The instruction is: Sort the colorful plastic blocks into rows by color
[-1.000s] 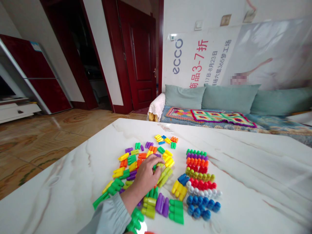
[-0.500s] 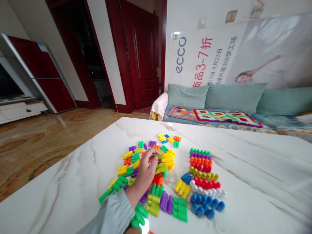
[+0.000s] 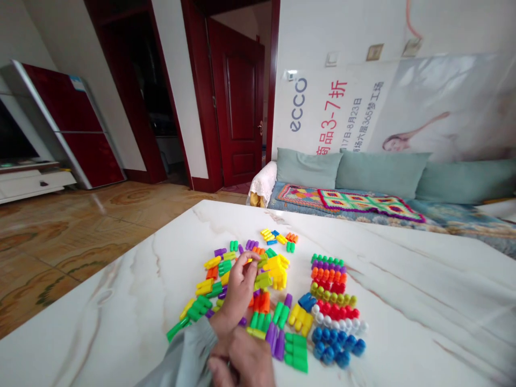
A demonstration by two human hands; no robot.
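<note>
My left hand (image 3: 237, 285), in a grey sleeve, reaches over the left heap of coloured plastic toy blocks. Its thumb and forefinger curve together; a yellow bit shows between them, but I cannot make out whether it is held. Beside the fingertips lie olive blocks (image 3: 264, 280) and a yellow cluster (image 3: 277, 269). My right hand (image 3: 250, 355) is low in front of the left wrist, fingers curled, contents hidden. Just beyond it lie a purple block (image 3: 274, 339), a green block (image 3: 296, 352) and a smaller green piece (image 3: 281, 313) with purple at its far end.
On the right, rows of bullet-shaped pieces stand sorted by colour, with blue ones (image 3: 342, 344) nearest and white ones (image 3: 341, 321) behind. Yellow blocks (image 3: 300, 318) lie beside them. The marble-patterned table (image 3: 403, 301) has a sofa (image 3: 294, 199) behind it.
My right hand has come in from the bottom edge and covers some olive blocks. A green and purple piece now lies near the purple block. My left hand stays over the heap; the view tilted up slightly.
</note>
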